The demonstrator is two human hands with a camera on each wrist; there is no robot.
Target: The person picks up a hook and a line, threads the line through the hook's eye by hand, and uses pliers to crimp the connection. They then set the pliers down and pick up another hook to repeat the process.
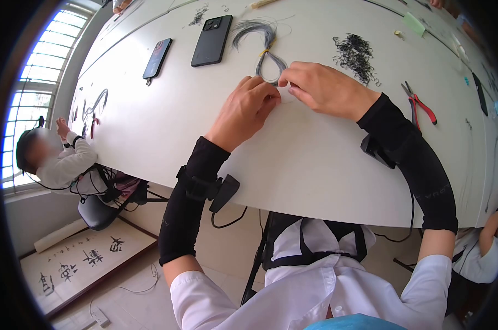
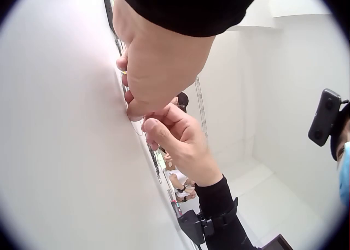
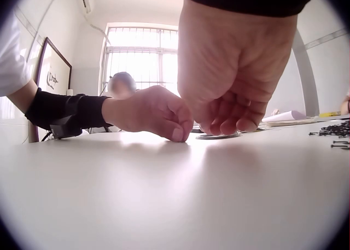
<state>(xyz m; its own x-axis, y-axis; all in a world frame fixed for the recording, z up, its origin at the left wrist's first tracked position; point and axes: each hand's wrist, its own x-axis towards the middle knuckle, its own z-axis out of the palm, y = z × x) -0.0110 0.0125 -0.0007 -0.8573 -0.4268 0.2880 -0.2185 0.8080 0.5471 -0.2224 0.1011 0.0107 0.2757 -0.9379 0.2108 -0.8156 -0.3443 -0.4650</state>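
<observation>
So both hands were down low over the white bench (image 1: 315, 159), fingertips almost meeting. Left hand (image 1: 243, 110) had its fingers curled in, thumb against the index finger, and the right hand (image 1: 326, 91) was in a thumb-and-finger pinch. Looked like each grip was on one thin strand (image 2: 138, 130), super faint, best seen from the left wrist.

The grey strand bundle (image 1: 283, 64), looped and cinched with a yellow tie (image 1: 264, 51), lay on the bench right by the fingertips. Behind the left hand were a big dark phone (image 1: 211, 41), camera side up, and a smaller phone (image 1: 158, 58); any lettering on them was too tiny for me. Off to the right sat a messy pile of little black hooked bits (image 1: 354, 58), with red-and-black pliers (image 1: 422, 107) nearby.

Writing-wise, the right black sleeve (image 1: 425, 170) had pale letters, something like "QUA", partly lost. A framed panel (image 1: 103, 236) down on the left had big black brush characters, turned away, so I couldn't read them reliably.
</observation>
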